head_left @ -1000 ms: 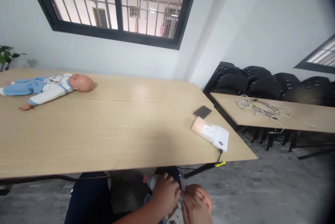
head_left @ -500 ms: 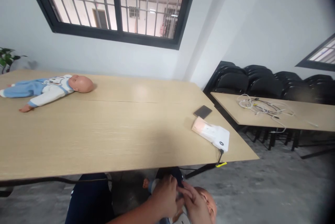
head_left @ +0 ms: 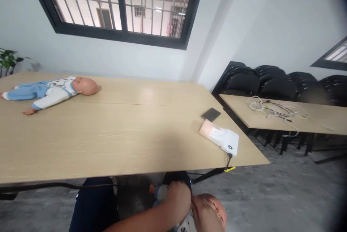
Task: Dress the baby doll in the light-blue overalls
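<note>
A baby doll (head_left: 187, 224) in a white and blue outfit lies across my lap below the table's front edge, its head (head_left: 221, 210) to the right. My left hand (head_left: 178, 199) is closed in a fist over the doll's upper body near the neck. Close against it, my right hand (head_left: 204, 215) is beside the doll's head, fingers bent inward at the neck. What the fingertips hold is hidden behind the hands. A small doll hand (head_left: 152, 189) sticks out to the left.
On the wooden table (head_left: 121, 134) lies a second doll (head_left: 58, 89) at the left. Toward the right are a dark flat phone-like object (head_left: 210, 114) and a white device (head_left: 223, 139) with a cable. Beyond, a side table (head_left: 238, 110) carries tangled cables (head_left: 271, 109) before stacked black chairs (head_left: 241, 81).
My left hand has turned into a tighter fist with its back toward me. My right hand's fingers have drawn in toward the doll's neck. The view has shifted slightly.
</note>
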Motion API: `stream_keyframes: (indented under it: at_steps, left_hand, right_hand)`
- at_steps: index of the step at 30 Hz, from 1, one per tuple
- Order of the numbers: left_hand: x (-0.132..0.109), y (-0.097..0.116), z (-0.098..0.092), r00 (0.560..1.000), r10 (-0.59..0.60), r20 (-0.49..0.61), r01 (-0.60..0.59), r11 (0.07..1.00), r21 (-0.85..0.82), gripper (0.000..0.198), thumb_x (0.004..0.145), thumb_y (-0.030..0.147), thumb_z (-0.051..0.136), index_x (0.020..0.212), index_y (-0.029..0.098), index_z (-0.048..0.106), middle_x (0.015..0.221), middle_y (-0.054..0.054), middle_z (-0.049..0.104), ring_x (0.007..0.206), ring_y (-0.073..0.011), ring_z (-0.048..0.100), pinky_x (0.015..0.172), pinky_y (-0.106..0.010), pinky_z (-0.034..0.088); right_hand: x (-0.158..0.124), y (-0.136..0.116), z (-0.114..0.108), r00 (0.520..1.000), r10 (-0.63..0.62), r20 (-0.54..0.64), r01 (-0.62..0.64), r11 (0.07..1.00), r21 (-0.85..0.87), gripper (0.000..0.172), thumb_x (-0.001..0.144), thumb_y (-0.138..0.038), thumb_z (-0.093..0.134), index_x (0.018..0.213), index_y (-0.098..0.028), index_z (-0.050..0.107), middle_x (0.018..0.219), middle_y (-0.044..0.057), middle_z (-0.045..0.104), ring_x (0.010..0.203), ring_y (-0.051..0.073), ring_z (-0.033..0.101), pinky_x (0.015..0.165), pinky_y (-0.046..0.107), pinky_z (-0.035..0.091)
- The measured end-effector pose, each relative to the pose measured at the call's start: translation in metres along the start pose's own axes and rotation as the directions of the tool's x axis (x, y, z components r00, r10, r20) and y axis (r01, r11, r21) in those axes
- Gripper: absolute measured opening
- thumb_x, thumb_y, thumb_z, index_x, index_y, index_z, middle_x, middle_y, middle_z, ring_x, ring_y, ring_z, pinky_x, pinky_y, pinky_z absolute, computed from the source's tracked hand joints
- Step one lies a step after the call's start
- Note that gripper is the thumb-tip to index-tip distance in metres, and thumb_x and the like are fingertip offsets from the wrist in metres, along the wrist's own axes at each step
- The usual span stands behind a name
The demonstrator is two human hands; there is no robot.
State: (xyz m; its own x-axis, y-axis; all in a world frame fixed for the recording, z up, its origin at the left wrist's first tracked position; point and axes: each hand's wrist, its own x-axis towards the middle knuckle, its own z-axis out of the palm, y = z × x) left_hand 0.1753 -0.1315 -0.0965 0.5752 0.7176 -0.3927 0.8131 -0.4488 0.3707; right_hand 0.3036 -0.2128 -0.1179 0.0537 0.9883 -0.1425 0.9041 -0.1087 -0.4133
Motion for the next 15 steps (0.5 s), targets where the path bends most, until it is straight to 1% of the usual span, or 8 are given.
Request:
stream_keyframes:
  at_steps: [2,4,5,7,9,11,13,15]
  left_hand:
    - [0.001,-0.013,-0.003,0.997,-0.054,-0.052,0.050,0.997,-0.064,0.033,0.090,0.020,0.055,0.109,0.006,0.077,0.109,-0.025,0.076,0.102,-0.0361,0.073,0.086,-0.044,0.056]
    - [0.001,-0.025,-0.007,0.988,-0.125,-0.094,0.111,0.983,-0.143,0.035,0.089,0.026,0.056,0.110,0.008,0.077,0.111,-0.022,0.076,0.104,-0.0354,0.073,0.089,-0.043,0.056]
    - [0.001,-0.031,-0.007,0.985,-0.140,-0.104,0.120,0.977,-0.175,0.035,0.088,0.028,0.056,0.110,0.010,0.077,0.112,-0.021,0.077,0.105,-0.0345,0.073,0.089,-0.042,0.056]
    - [-0.001,-0.041,-0.007,0.985,-0.133,-0.111,0.107,0.971,-0.213,0.035,0.087,0.029,0.056,0.109,0.013,0.077,0.113,-0.017,0.077,0.105,-0.0320,0.073,0.090,-0.040,0.055]
    - [-0.003,-0.051,-0.004,0.985,-0.129,-0.113,0.102,0.971,-0.217,0.034,0.086,0.029,0.056,0.108,0.014,0.077,0.113,-0.016,0.077,0.105,-0.0304,0.073,0.092,-0.037,0.054]
    - [-0.007,-0.061,0.000,0.983,-0.151,-0.105,0.128,0.972,-0.196,0.034,0.085,0.029,0.057,0.106,0.013,0.078,0.113,-0.017,0.077,0.107,-0.0305,0.073,0.092,-0.037,0.054]
    - [-0.012,-0.072,0.004,0.982,-0.170,-0.081,0.154,0.973,-0.173,0.034,0.084,0.029,0.057,0.104,0.013,0.079,0.112,-0.018,0.078,0.106,-0.0309,0.073,0.090,-0.037,0.054]
    - [-0.018,-0.085,0.008,0.981,-0.184,-0.069,0.170,0.970,-0.172,0.033,0.084,0.029,0.057,0.103,0.015,0.080,0.111,-0.016,0.079,0.105,-0.0305,0.074,0.088,-0.036,0.054]
  right_hand:
    - [-0.001,-0.005,0.001,0.999,-0.010,0.046,0.013,0.998,-0.058,0.033,0.098,-0.028,0.047,0.102,-0.022,0.079,0.107,0.013,0.079,0.105,0.027,0.072,0.098,0.036,0.049]
    - [0.001,-0.011,0.002,0.997,0.008,0.073,-0.002,0.996,-0.092,0.034,0.098,-0.030,0.046,0.105,-0.021,0.079,0.114,0.014,0.077,0.111,0.029,0.070,0.099,0.038,0.049]
    - [0.003,-0.015,0.002,0.996,0.008,0.089,0.000,0.996,-0.091,0.034,0.097,-0.029,0.048,0.108,-0.020,0.078,0.118,0.015,0.077,0.113,0.029,0.070,0.099,0.037,0.049]
    - [0.009,-0.023,0.001,0.992,-0.015,0.128,0.022,0.998,-0.053,0.034,0.094,-0.027,0.050,0.115,-0.018,0.076,0.125,0.015,0.074,0.118,0.029,0.068,0.102,0.035,0.049]
    - [0.015,-0.030,-0.001,0.985,-0.039,0.170,0.040,0.999,0.000,0.039,0.092,-0.026,0.051,0.123,-0.017,0.074,0.129,0.014,0.073,0.122,0.027,0.067,0.106,0.034,0.048]
    - [0.019,-0.035,-0.004,0.977,-0.026,0.211,0.024,1.000,0.013,0.041,0.089,-0.024,0.052,0.123,-0.018,0.074,0.126,0.013,0.075,0.120,0.027,0.069,0.105,0.035,0.049]
    - [0.019,-0.035,-0.008,0.971,0.002,0.237,-0.001,1.000,-0.004,0.041,0.084,-0.021,0.052,0.118,-0.019,0.076,0.120,0.011,0.077,0.114,0.027,0.071,0.100,0.034,0.051]
    - [0.015,-0.032,-0.011,0.973,0.032,0.230,-0.028,0.999,-0.022,0.043,0.079,-0.018,0.051,0.115,-0.020,0.076,0.116,0.009,0.079,0.111,0.026,0.073,0.096,0.032,0.052]
